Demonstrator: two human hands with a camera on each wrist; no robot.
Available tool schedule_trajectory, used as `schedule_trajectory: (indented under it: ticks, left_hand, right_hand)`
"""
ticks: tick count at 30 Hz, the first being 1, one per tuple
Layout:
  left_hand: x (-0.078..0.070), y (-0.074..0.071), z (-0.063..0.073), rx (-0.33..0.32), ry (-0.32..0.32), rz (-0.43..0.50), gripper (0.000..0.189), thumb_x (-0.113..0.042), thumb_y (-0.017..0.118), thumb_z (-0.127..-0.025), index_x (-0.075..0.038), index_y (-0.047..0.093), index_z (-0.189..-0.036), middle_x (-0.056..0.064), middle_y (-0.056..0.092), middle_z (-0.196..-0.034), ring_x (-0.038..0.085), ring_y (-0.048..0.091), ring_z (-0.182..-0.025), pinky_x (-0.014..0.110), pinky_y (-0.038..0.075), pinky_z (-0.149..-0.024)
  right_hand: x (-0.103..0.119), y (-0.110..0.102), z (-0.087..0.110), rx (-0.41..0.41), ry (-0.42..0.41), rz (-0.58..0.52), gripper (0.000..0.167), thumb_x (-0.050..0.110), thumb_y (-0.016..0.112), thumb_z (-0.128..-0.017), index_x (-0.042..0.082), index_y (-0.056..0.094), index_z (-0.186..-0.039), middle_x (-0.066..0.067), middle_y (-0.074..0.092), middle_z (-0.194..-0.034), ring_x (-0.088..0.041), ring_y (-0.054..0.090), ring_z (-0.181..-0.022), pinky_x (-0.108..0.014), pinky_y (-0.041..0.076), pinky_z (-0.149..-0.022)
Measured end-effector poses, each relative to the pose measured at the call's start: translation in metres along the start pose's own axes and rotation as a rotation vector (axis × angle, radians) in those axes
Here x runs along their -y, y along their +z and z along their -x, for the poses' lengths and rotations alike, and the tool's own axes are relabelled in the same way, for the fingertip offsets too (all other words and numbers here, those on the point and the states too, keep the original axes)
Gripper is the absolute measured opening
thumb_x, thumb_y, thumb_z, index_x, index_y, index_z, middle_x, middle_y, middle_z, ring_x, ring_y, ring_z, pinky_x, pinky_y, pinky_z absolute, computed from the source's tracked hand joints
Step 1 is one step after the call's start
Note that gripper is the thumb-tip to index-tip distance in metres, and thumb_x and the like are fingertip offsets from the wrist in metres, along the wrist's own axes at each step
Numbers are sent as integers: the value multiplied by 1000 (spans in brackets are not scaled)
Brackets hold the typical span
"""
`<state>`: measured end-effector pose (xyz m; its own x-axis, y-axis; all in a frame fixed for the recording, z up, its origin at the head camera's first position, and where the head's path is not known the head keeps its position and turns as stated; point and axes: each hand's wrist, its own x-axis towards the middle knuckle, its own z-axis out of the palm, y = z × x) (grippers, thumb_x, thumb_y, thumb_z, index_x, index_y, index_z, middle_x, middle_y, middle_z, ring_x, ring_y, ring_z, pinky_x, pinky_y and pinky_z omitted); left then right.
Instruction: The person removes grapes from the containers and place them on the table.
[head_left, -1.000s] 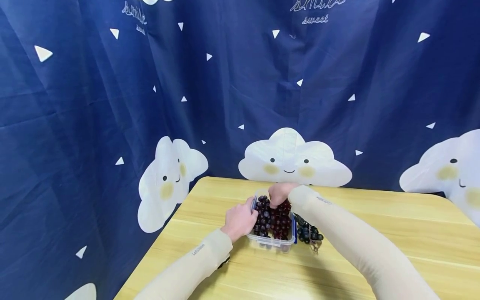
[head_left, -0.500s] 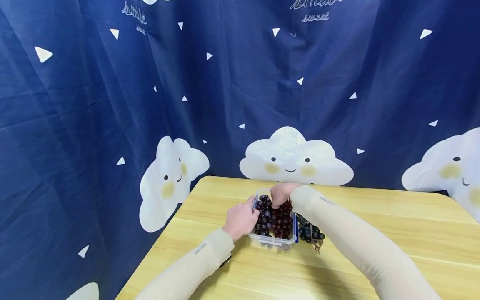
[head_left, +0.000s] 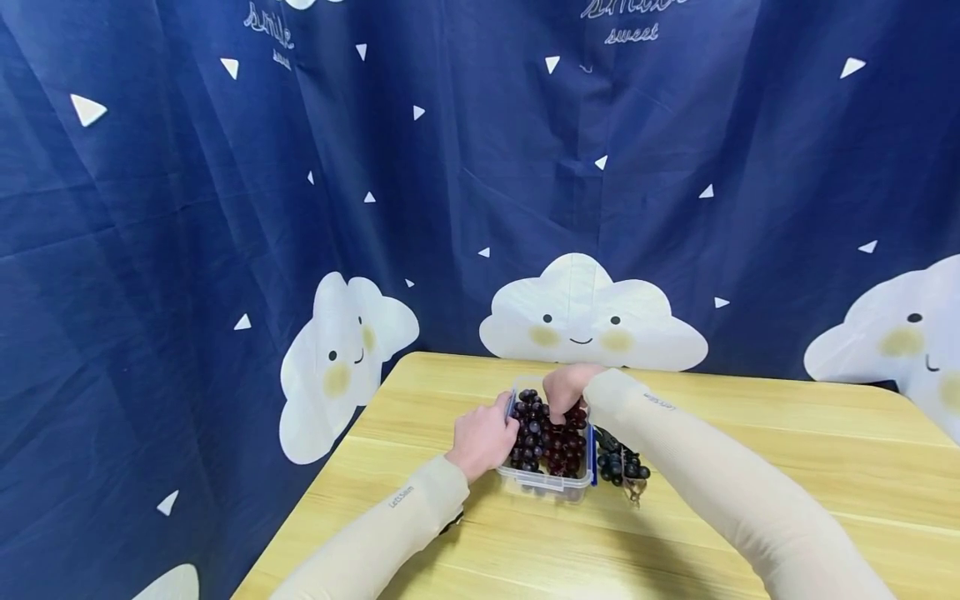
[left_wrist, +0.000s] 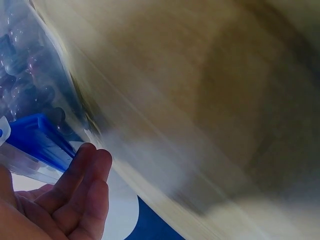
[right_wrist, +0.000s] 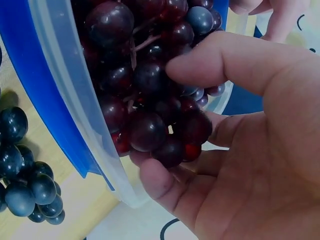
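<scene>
A clear plastic food container (head_left: 545, 482) with blue latch flaps stands on the table. Dark purple grapes (head_left: 528, 437) fill its left side, and a bunch of dark red grapes (right_wrist: 147, 130) its right. My left hand (head_left: 483, 437) holds the container's left side; the left wrist view has its fingers beside a blue flap (left_wrist: 40, 137). From the far right my right hand (head_left: 567, 390) reaches over the rim. Its thumb and fingers curl round the end of the red bunch, in the right wrist view.
A bunch of black grapes (head_left: 622, 467) lies on the table right of the container, close under the right sleeve (head_left: 675, 442). Behind the wooden table (head_left: 787, 442) hangs a dark blue curtain (head_left: 450, 167) printed with clouds.
My right hand has shifted slightly toward me and right over the red grapes. The left hand keeps its place on the container, and the whole scene sits marginally further right in view.
</scene>
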<state>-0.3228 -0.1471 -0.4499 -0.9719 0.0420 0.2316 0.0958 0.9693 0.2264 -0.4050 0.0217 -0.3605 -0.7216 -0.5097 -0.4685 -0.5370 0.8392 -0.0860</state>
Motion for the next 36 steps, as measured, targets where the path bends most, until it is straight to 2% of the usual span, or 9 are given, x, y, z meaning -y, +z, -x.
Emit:
schedule_trajectory:
  ticks: [5,11,15,19,21,24,28,31,36]
  left_hand:
    - [0,3,0,-7,12,-5,47,-35,51,-97,-22,50,-142,14,71,-86,27,63,-63,40,42,-49]
    - [1,3,1,-1,14,10,48,-35,52,-97,-20,50,-142,13,71,-83,24,61,-61,39,41,-48]
    - [1,4,1,6,6,12,48,-36,51,-97,-21,50,-142,12,70,-83,23,60,-60,38,40,-47]
    - [1,3,0,2,-5,15,48,-37,51,-97,-22,50,-143,12,70,-82,22,57,-58,38,39,-47]
    - [-1,2,0,3,-9,18,49,-36,51,-97,-23,49,-143,12,69,-80,22,56,-57,39,40,-47]
    - [-2,0,0,6,-13,17,49,-36,51,-97,-23,49,-144,11,67,-78,21,55,-56,39,40,-48]
    - [-2,0,1,3,-14,17,50,-36,51,-96,-23,50,-144,11,69,-80,23,58,-59,40,41,-50]
    - [-2,-1,1,0,-14,19,50,-36,51,-96,-23,50,-144,14,72,-87,28,64,-65,43,44,-53]
    - [-2,-3,1,12,-17,29,51,-37,51,-96,-22,49,-145,15,73,-91,28,65,-68,43,45,-55]
  right_hand:
    - [-1,0,3,9,-44,39,47,9,72,-79,23,36,-52,8,28,-49,-10,23,-47,-27,27,-50]
    - [-2,2,3,-13,-83,56,46,8,75,-78,22,38,-55,10,28,-50,-9,23,-48,-26,28,-52]
    - [-1,6,5,-38,-85,40,34,8,77,-77,20,48,-66,9,34,-57,-9,29,-53,-25,30,-54]
    - [0,7,10,-86,-68,28,27,10,81,-77,13,59,-94,4,57,-82,-12,50,-72,-29,44,-67]
    - [0,6,15,-108,-56,6,43,11,82,-76,9,59,-111,-3,64,-105,-17,59,-90,-33,51,-79]
    - [1,7,19,-116,-36,-22,68,13,83,-75,7,52,-135,-11,61,-131,-23,61,-109,-38,53,-92]
    - [2,6,21,-110,-10,22,65,18,83,-75,9,58,-134,-7,63,-128,-20,62,-104,-38,53,-92]
    - [3,6,22,-114,-4,74,48,22,84,-74,12,67,-118,-2,65,-116,-17,59,-96,-37,54,-87]
    - [5,7,24,-127,-4,105,49,21,84,-73,12,66,-117,-3,61,-115,-18,58,-98,-38,54,-84]
